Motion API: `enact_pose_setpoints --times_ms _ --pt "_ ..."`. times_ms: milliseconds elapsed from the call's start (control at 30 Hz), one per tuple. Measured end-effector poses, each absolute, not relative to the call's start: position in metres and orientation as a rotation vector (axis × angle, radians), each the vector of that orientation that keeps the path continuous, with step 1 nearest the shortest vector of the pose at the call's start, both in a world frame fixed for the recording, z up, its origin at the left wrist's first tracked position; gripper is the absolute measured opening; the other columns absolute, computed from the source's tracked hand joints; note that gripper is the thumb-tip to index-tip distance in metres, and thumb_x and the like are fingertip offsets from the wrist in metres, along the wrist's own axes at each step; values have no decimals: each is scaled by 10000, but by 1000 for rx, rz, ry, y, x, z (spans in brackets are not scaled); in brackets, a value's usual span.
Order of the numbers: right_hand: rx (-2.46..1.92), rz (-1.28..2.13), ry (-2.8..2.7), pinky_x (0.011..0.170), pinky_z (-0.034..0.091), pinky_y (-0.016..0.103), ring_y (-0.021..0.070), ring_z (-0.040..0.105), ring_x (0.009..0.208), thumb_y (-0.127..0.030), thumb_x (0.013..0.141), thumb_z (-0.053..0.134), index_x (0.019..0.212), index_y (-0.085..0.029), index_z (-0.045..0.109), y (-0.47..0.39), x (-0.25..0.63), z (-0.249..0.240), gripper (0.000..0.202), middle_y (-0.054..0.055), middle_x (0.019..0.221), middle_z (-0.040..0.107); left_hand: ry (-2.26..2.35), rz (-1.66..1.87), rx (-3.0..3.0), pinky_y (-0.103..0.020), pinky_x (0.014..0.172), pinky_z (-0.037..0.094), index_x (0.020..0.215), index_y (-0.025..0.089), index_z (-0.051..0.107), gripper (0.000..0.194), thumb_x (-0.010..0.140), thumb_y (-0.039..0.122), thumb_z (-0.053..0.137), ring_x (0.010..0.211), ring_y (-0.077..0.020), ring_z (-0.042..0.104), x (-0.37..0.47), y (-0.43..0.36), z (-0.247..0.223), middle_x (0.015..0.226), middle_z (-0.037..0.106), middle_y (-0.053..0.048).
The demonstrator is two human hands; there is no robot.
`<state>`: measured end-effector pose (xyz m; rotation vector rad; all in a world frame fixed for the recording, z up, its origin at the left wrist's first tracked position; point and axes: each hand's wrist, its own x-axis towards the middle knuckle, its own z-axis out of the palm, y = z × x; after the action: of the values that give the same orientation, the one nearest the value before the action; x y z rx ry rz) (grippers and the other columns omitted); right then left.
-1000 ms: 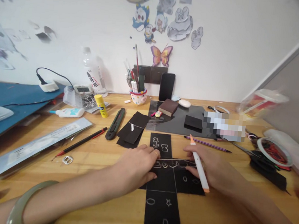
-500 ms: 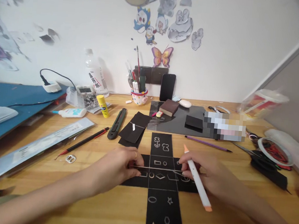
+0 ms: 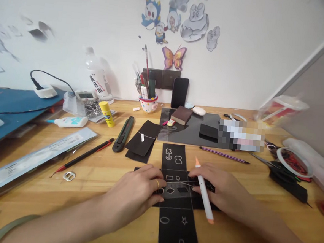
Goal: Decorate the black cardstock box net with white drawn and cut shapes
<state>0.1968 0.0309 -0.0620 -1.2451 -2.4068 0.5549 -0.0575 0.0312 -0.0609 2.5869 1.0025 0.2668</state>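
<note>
A black paper cross (image 3: 178, 230) lies on the table before me, with pale outlines of shapes and flowers on it. Across its middle is a thin, see-through strip with shape cut-outs, like a stencil ruler (image 3: 176, 191). My left hand (image 3: 141, 186) pinches the strip's left end, fingertips low over the paper. At the other end, my right hand (image 3: 215, 186) has its fingertips closed on the strip. A white marker with orange ends (image 3: 205, 196) is also held in my right hand, slanting across the fingers. Both hands partly hide the cross's side arms.
Black paper pieces (image 3: 144, 141) and a cutter (image 3: 123, 134) lie behind my left hand. A black pencil (image 3: 85, 155) and glue stick (image 3: 107, 114) are further left. Behind the cross are a purple pencil (image 3: 224, 154) and dark sheet (image 3: 189, 133); scissors (image 3: 277, 171) lie at right.
My left hand has moved right, over the cross. The strip, seen nearly edge-on before, now shows its face with cut-outs. The marker stays in my right hand; the view has shifted slightly.
</note>
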Motion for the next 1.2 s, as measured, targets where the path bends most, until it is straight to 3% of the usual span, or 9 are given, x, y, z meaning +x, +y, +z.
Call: enact_pose_setpoints --times_ms 133,200,367,533,700,900,1200 --pt "-1293 544 -2285 660 499 276 167 632 742 -262 838 531 923 -234 582 28 193 -57 103 13 845 675 1006 306 2483 -346 805 487 1032 187 611 214 842 248 533 940 -203 553 -59 34 -64 1026 598 -53" --pt "-1366 540 -2167 598 499 265 157 629 669 -310 872 467 951 -256 595 24 191 -51 160 5 821 684 1005 324 2448 -343 807 484 1030 187 611 215 835 251 546 949 -203 549 -59 35 -65 1028 602 -51" --pt "-1510 565 -1904 622 503 281 189 628 745 -372 869 442 903 -299 623 17 184 -43 199 3 834 682 976 345 2426 -341 809 473 1032 195 606 216 828 248 558 947 -201 541 -57 36 -65 1018 611 -39" --pt "-1575 865 -1692 385 352 218 116 438 444 -327 776 548 730 -255 473 17 168 -46 114 -53 547 504 978 365 2386 -330 777 470 991 182 594 192 807 237 586 913 -200 541 -56 38 -67 983 612 -38" --pt "-1561 1035 -1825 447 353 220 114 418 497 -253 773 529 680 -235 431 15 153 -47 136 -58 549 464 938 415 2361 -299 760 454 952 182 597 162 808 256 591 877 -181 545 -57 40 -68 930 607 -27" --pt "-1564 906 -1766 437 326 229 114 397 485 -330 809 520 660 -235 418 18 157 -51 204 -58 550 440 884 437 2399 -287 768 448 963 178 621 177 828 276 564 867 -173 553 -58 41 -69 942 604 -42" --pt "-1536 850 -1630 399 315 228 112 387 453 -335 794 546 656 -242 424 23 164 -56 207 -60 532 414 1018 166 2374 -287 711 457 915 162 573 106 813 177 549 800 -171 549 -66 43 -52 893 572 -43"
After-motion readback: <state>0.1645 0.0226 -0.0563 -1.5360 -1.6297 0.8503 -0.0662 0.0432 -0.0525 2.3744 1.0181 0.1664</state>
